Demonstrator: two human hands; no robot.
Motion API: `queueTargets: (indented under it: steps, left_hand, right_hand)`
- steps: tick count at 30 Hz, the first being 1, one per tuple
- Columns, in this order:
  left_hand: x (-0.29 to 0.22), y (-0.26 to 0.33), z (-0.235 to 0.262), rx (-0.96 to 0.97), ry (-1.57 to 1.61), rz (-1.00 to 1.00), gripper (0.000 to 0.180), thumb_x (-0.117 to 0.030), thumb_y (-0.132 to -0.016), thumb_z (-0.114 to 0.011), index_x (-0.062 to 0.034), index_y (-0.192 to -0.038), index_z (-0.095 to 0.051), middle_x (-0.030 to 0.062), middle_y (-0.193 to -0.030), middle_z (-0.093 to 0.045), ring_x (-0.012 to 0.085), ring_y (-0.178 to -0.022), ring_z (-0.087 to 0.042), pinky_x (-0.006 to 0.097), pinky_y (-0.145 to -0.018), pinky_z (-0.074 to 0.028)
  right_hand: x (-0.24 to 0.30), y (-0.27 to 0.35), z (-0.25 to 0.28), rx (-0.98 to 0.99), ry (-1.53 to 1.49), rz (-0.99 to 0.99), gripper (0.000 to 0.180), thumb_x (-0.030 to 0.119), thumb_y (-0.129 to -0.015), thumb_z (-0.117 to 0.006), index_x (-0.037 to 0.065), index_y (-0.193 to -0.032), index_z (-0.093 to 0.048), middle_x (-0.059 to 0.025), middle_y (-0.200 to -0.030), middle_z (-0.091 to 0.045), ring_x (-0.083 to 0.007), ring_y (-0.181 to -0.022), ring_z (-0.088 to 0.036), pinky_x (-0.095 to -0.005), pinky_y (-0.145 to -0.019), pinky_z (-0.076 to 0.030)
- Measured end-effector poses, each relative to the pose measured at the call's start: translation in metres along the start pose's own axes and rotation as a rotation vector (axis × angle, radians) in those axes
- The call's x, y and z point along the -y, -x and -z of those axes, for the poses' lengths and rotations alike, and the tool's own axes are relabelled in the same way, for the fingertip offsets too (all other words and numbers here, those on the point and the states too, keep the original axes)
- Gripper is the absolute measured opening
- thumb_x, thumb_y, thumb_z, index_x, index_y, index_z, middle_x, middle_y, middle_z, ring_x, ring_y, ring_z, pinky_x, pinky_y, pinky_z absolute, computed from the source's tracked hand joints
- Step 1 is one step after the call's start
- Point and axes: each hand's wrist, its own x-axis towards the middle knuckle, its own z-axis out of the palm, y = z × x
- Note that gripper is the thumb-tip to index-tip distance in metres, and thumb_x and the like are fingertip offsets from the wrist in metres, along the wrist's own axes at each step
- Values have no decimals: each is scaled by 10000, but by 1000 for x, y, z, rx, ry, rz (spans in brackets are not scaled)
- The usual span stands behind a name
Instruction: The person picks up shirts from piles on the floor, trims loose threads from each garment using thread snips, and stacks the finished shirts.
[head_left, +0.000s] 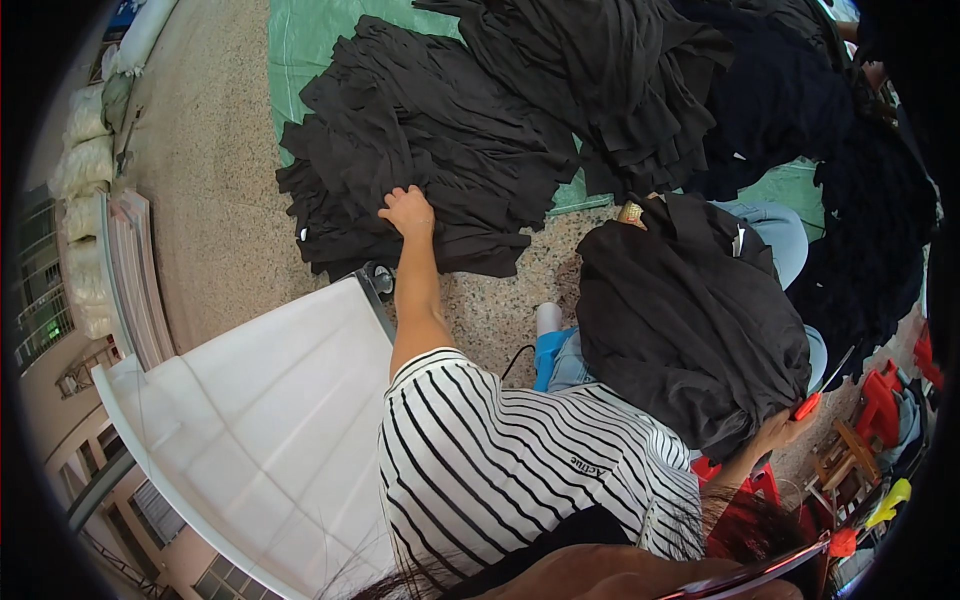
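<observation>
My left hand (408, 212) reaches forward and lies on the near edge of a pile of black cloth pieces (430, 140), its fingers curled into the fabric. A black garment (690, 320) is heaped over my lap. At that heap's lower right edge, my right hand (783, 432) grips a small orange tool (806, 405) while touching the garment. I wear a black-and-white striped shirt (520, 470).
A white tabletop (270, 420) stands at my left with a caster wheel (378, 278) at its corner. More black cloth piles (620, 80) lie on a green tarp (320, 40). White sacks (85, 160) line the far left; red stools (880, 400) crowd the right.
</observation>
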Motion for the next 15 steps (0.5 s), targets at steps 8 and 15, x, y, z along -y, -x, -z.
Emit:
queueTargets:
  steps: [8, 15]
  left_hand:
    - [151, -91, 104, -767, 1642, 366, 239, -198, -948, -581, 2, -821, -552, 35, -777, -528, 161, -671, -442, 351, -594, -416]
    - [209, -22, 251, -763, 2242, -339, 261, -180, -1020, -481, 25, -1127, -602, 137, -1123, -650, 279, -1066, -612, 421, -988, -492]
  right_hand:
    - [3, -8, -7, 12, -58, 51, 468, -7, -931, -498, 35, -1397, -485, -188, -1345, -535, -346, -1243, -512, -418, -1078, -376]
    - [7, -8, -5, -15, -66, 20, 495, -33, -911, -462, 50, -1398, -487, -181, -1356, -535, -337, -1243, -512, -420, -1088, -366]
